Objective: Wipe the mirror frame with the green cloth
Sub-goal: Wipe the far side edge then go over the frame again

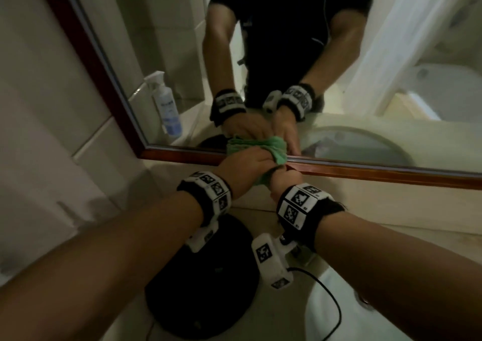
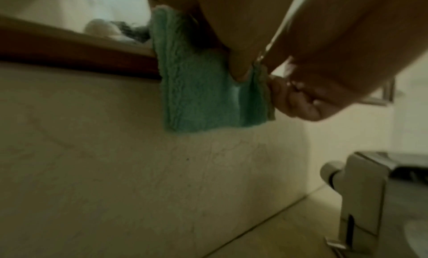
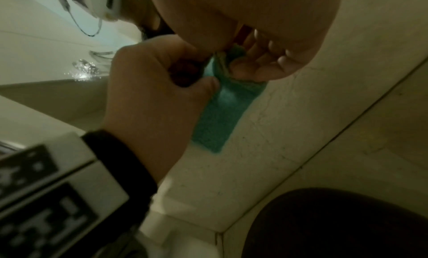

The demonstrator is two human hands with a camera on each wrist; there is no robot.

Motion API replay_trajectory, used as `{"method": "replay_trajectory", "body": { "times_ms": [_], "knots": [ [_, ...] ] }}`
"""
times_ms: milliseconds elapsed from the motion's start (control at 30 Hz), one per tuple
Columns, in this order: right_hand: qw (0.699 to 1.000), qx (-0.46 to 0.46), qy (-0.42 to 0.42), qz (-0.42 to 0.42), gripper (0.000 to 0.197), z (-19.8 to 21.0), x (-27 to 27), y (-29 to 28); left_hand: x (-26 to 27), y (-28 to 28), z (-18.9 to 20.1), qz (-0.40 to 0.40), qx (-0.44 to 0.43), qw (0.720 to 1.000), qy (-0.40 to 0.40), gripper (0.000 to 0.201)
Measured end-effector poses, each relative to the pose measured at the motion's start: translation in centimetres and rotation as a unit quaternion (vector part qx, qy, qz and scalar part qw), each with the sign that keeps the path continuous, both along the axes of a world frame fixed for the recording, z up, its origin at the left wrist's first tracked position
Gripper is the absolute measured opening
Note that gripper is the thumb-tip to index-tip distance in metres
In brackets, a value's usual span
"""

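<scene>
Nearest the camera, two bare forearms reach forward, each with one black wristband carrying white coded tags; below them lies one round black object [image 1: 200,278] on the pale stone counter [image 1: 260,325], with the rim of a white basin [image 1: 339,309] at right. Just beyond, the left hand [image 1: 243,167] curls over the single folded green terry cloth [image 1: 95,150] and presses it onto the bottom rail of the red-brown wooden mirror frame [image 1: 365,173], close to the lower left corner; the cloth's lower flap hangs down over the wall below the rail. The right hand [image 1: 284,180], touching the left, pinches the cloth's right edge between thumb and curled fingers. The step in hand looks like wiping the bottom rail, with most of it to the right not yet covered; the next move calls for steady pressure and a slide along the rail, keeping the fold flat. Farthest, the glass reflects one white spray bottle [image 1: 165,105].
</scene>
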State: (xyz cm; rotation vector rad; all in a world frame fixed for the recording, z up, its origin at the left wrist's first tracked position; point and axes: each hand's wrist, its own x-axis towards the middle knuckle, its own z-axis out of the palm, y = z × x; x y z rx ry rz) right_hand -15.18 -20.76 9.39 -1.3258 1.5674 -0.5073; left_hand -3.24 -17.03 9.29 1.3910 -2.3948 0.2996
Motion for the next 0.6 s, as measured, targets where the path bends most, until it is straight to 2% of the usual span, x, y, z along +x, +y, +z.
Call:
{"method": "replay_trajectory", "body": {
  "times_ms": [100, 233, 367, 500, 600],
  "knots": [
    [0.998, -0.007, 0.040, -0.045, 0.054, -0.8, 1.4, 0.1, 2.0, 0.6, -0.2, 0.012, 0.008, 1.000, 0.007, 0.035],
    [0.996, -0.025, 0.037, 0.072, 0.051, -0.6, 3.5, 1.4, 6.2, 2.6, -0.3, 0.056, 0.038, 0.997, 0.033, 0.033],
    [0.990, -0.017, 0.016, 0.136, 0.050, -0.4, 6.1, 2.7, 10.5, 5.1, -0.1, 0.121, 0.026, 0.992, 0.032, 0.029],
    [0.977, -0.025, 0.065, 0.200, 0.049, 0.1, 7.9, 3.6, 14.0, 8.1, -1.0, 0.272, 0.017, 0.958, 0.094, 0.025],
    [0.958, -0.050, 0.123, 0.255, 0.047, 0.1, 8.7, 3.9, 14.4, 10.1, -1.1, 0.342, 0.039, 0.932, 0.114, 0.033]
  ]
}}
